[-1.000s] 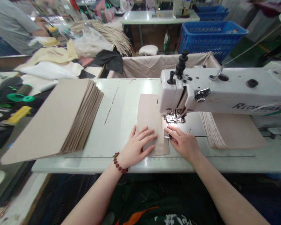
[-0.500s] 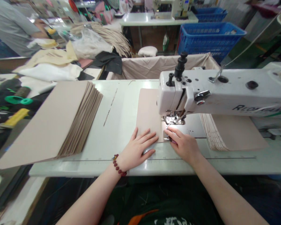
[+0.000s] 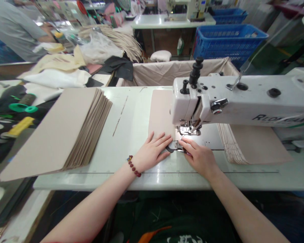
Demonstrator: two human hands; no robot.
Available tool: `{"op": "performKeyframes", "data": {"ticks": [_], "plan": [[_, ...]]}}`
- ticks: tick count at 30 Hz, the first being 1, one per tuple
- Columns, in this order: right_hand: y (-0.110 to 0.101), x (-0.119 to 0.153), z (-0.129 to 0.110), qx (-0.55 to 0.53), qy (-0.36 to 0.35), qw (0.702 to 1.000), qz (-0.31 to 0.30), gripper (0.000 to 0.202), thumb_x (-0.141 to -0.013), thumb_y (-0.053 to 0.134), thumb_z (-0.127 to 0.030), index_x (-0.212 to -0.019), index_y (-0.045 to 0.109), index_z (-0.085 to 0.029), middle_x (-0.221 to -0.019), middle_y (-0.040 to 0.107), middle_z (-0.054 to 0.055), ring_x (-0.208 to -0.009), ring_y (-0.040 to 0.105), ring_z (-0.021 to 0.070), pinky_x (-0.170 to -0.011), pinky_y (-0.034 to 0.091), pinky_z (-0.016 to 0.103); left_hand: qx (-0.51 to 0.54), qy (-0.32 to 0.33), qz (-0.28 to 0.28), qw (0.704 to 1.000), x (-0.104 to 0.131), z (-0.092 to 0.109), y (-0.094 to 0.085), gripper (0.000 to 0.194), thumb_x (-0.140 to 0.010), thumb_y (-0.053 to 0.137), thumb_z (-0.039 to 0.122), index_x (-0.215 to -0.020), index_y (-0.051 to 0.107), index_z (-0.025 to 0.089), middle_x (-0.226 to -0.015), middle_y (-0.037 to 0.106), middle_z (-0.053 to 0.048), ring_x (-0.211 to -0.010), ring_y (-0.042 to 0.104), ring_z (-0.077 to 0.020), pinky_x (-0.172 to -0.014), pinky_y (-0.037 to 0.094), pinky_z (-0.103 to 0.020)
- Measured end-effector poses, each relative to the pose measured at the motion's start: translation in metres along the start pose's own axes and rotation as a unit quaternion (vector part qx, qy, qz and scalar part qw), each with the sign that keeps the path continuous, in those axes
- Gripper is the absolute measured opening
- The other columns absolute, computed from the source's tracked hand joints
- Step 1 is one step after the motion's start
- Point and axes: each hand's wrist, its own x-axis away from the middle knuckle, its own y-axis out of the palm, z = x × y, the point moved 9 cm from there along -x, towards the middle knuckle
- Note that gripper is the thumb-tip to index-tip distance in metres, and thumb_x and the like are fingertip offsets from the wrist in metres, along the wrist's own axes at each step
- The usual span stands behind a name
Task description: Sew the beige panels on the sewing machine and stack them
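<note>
A beige fabric panel (image 3: 160, 111) lies flat on the machine table, its right edge beside the presser foot (image 3: 188, 130) of a white sewing machine (image 3: 233, 98). My left hand (image 3: 152, 150) is laid flat on the panel's near end, fingers stretched out. Close to the presser foot, my right hand (image 3: 199, 157) has its fingers curled round small thread snips (image 3: 182, 151); a pointed metal tip and a bit of dark handle show, the rest is hidden under the fingers. The index fingertip is near the panel's lower right corner.
A thick stack of beige panels (image 3: 55, 125) lies on the left. More panels (image 3: 255, 143) sit under the machine arm at right. Behind the table are a cloth-lined bin (image 3: 154, 72) and blue crates (image 3: 228, 38). A person in grey (image 3: 17, 30) is at far left.
The panel has slid away from me along the presser foot, baring metal plate and a dark curved part at its near end. My left hand moved forward with it; my right hand stayed nearly still.
</note>
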Motion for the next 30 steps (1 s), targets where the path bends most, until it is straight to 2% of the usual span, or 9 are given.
{"op": "performKeyframes", "data": {"ticks": [6,10,30], "plan": [[-0.001,-0.001,0.0,-0.005,0.0,1.0,0.004,0.049,-0.092,0.052,-0.02,-0.14,0.051,-0.03,-0.145,0.053,0.001,-0.102,0.067,0.02,-0.076,0.055,0.032,0.001,-0.013,-0.001,1.0,-0.016,-0.013,0.0,0.058,-0.101,0.039,0.049,-0.153,0.029,0.026,-0.157,0.033,-0.003,-0.147,0.025,-0.0233,-0.121,0.01,-0.049],[0.0,-0.001,0.0,-0.008,0.0,1.0,0.005,0.048,-0.092,0.053,-0.02,-0.139,0.051,-0.03,-0.145,0.053,-0.001,-0.105,0.066,0.0202,-0.077,0.055,0.032,-0.011,-0.021,0.012,1.0,-0.021,-0.019,0.003,0.06,-0.101,0.04,0.049,-0.154,0.026,0.025,-0.159,0.029,-0.003,-0.148,0.022,-0.0228,-0.122,0.008,-0.048],[0.002,-0.001,0.004,-0.034,0.002,0.999,0.009,0.046,-0.092,0.054,-0.021,-0.138,0.053,-0.03,-0.144,0.053,0.001,-0.108,0.065,0.0212,-0.078,0.055,0.032,-0.024,-0.024,0.033,0.999,-0.022,-0.02,0.004,0.063,-0.101,0.041,0.048,-0.156,0.021,0.025,-0.16,0.027,-0.003,-0.149,0.019,-0.024,-0.122,0.006,-0.049]]}}
